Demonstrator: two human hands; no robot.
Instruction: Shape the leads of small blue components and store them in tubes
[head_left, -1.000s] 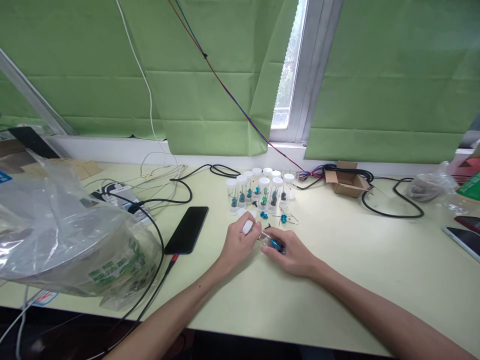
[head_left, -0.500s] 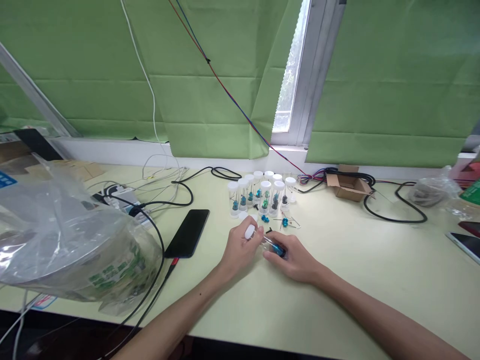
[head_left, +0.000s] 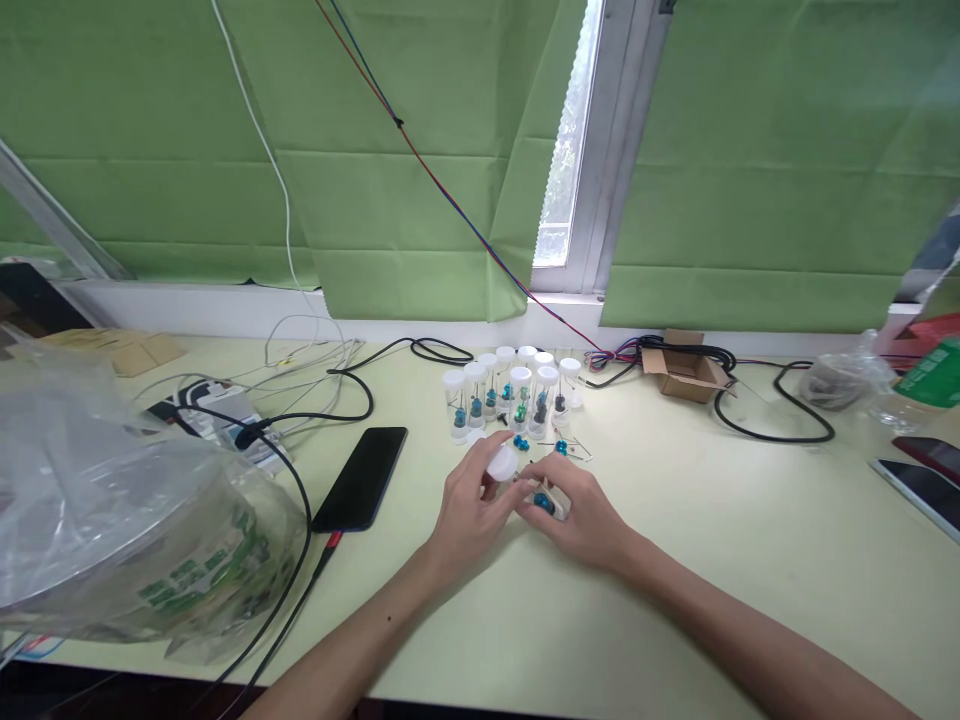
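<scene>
"Head view, what's on the left?"

"Bulky clear plastic bag with green print [head_left: 247, 500], then a flat black rectangular phone [head_left: 360, 480]. Your left hand [head_left: 466, 515] pinches a round white plastic cap [head_left: 502, 463]; beyond it, white-capped clear plastic tubes [head_left: 520, 402] stand clustered."

"And rightward?"

"Your right hand [head_left: 590, 515] grips a tilted clear tube [head_left: 558, 505], blue piece [head_left: 542, 503] inside. Can't tell whether cap touches tube. Farther right, open brown cardboard box [head_left: 686, 385]."

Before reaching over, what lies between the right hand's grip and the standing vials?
Small blue pieces and thin wires lie between them, in the head view.
</scene>
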